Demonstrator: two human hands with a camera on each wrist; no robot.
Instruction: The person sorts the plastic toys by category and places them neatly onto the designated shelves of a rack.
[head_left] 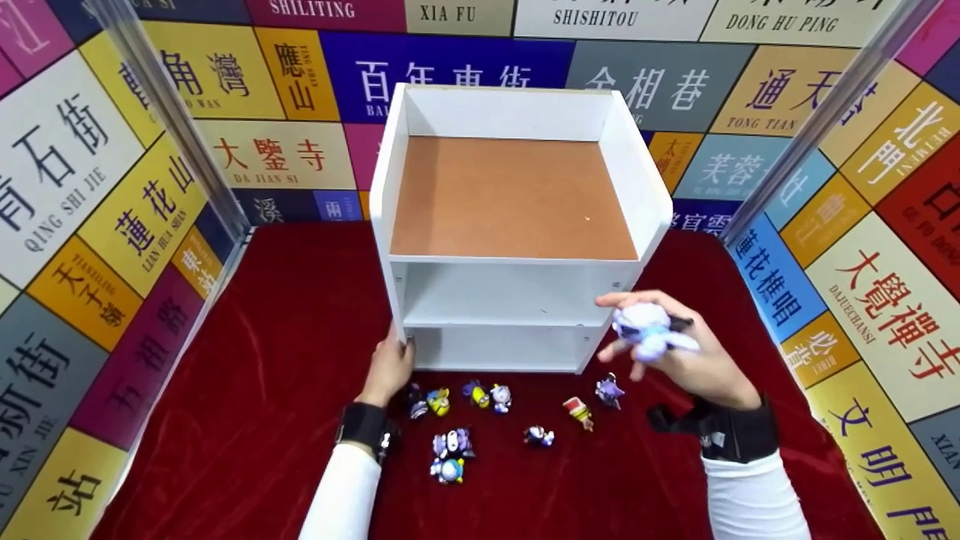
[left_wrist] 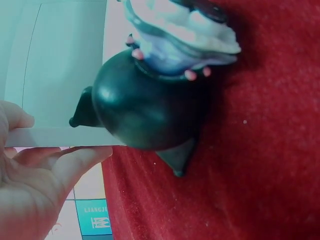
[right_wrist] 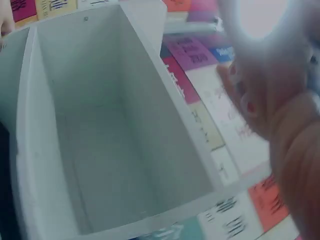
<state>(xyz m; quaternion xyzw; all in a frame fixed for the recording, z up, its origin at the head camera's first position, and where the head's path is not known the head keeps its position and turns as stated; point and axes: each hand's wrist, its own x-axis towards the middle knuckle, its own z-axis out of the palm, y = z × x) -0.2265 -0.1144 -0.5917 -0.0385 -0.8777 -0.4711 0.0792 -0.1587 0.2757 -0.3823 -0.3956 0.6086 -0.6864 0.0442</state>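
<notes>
A white shelf unit with a brown top board stands upright on the red cloth. My left hand grips the front edge of its left side panel near the bottom; in the left wrist view the thumb and fingers of that hand lie on opposite faces of the panel. Raised at the unit's right front, my right hand holds a small white and lavender figurine. In the right wrist view the right hand is blurred beside the shelf compartment, with glare over its upper part.
Several small figurines lie before the unit, among them a yellow one, a white one, a red and yellow one and a purple one. A glossy black figurine looms close in the left wrist view. Sign-printed walls surround the cloth.
</notes>
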